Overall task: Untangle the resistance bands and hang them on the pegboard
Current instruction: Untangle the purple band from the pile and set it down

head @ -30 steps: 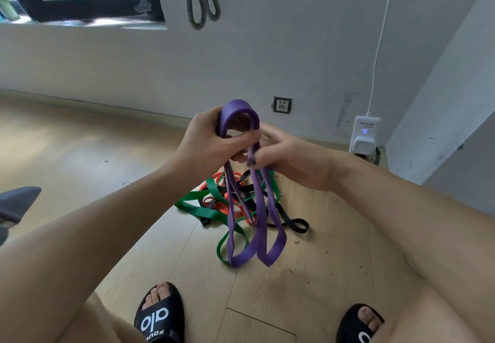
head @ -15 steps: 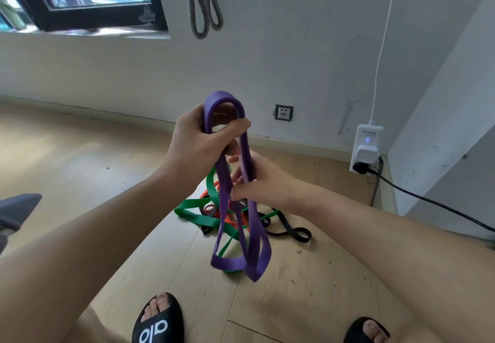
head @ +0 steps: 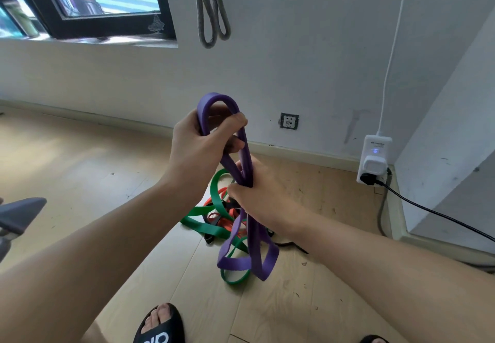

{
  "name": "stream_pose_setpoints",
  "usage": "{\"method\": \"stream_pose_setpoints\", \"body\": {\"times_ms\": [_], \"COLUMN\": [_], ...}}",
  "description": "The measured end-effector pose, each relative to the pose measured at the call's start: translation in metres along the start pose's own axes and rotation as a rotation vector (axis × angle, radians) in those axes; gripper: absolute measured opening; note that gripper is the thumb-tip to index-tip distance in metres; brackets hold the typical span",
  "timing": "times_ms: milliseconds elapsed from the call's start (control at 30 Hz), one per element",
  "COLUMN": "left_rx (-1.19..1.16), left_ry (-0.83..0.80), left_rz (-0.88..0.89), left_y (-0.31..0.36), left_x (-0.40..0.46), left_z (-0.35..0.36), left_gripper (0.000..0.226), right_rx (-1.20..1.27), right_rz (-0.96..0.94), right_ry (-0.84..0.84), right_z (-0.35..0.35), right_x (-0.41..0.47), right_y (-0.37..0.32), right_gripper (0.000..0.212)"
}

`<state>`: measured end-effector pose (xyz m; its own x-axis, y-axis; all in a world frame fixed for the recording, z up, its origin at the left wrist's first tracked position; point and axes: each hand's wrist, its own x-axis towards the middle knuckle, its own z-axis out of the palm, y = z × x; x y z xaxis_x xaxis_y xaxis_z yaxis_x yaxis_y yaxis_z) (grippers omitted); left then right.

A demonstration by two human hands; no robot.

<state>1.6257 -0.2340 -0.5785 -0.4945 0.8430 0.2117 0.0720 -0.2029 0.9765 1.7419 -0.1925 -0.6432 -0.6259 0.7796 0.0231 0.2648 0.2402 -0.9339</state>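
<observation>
A purple resistance band [head: 247,259] hangs folded in front of me. My left hand [head: 199,144] grips its top loop, which sticks up above my fingers. Lower down, my right hand [head: 263,194] pinches the gathered purple strands together. The band's bottom loops dangle just above the floor. Behind them on the wooden floor lies a tangle of a green band [head: 206,229], an orange band [head: 227,218] and a black band [head: 288,243]. A grey band [head: 211,13] hangs on the white wall above; what it hangs from is out of view.
A window [head: 101,0] is at the upper left. A wall socket [head: 289,121] sits low on the wall. A white plug adapter [head: 373,162] with a black cable [head: 439,215] stands in the right corner. A grey object [head: 18,215] pokes in at left. Black sandals [head: 158,326] are below.
My left hand has stayed holding the top loop up. My right hand has slid down the purple strands, away from my left. The view has tilted up slightly.
</observation>
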Motion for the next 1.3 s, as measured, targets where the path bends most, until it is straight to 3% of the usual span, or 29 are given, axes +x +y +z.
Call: {"method": "stream_pose_setpoints", "body": {"times_ms": [133, 267, 467, 600, 833, 933, 1067, 1233, 1300], "left_rx": [0.047, 0.125, 0.823, 1.360, 1.026, 0.976, 1.054, 1.312, 1.246], "left_ry": [-0.019, -0.171, -0.625, -0.693, -0.638, -0.542, -0.535, -0.781, -0.876], "left_rz": [-0.006, -0.017, -0.106, 0.152, 0.196, 0.225, 0.203, 0.065, -0.051], "left_y": [-0.003, -0.006, -0.014, -0.018, -0.010, -0.008, -0.009, -0.018, -0.025], "left_x": [0.005, 0.014, 0.018, 0.011, 0.014, 0.020, 0.028, 0.026, 0.016], "left_z": [-0.013, -0.036, -0.064, -0.040, -0.038, -0.047, -0.062, -0.067, -0.059], "left_gripper": [0.020, 0.038, 0.040, 0.032, 0.016, 0.014, 0.012, 0.032, 0.051], "right_rx": [-0.080, -0.232, -0.560, -0.715, -0.481, -0.403, -0.366, -0.339, -0.340], "right_rz": [-0.011, -0.018, -0.055, -0.126, -0.013, 0.023, 0.053, 0.033, 0.005], "right_ry": [-0.030, -0.006, -0.130, -0.216, -0.237, -0.205, -0.245, -0.199, -0.196], "right_z": [-0.014, -0.031, -0.054, -0.049, -0.068, -0.079, -0.087, -0.076, -0.067], "right_x": [0.002, 0.007, 0.007, 0.008, 0.003, 0.004, 0.000, -0.001, -0.002], "right_y": [0.001, 0.003, 0.010, 0.011, 0.019, 0.020, 0.021, 0.011, 0.004], "right_gripper": [0.003, 0.016, 0.018, 0.020, 0.028, 0.030, 0.025, 0.020, 0.020]}}
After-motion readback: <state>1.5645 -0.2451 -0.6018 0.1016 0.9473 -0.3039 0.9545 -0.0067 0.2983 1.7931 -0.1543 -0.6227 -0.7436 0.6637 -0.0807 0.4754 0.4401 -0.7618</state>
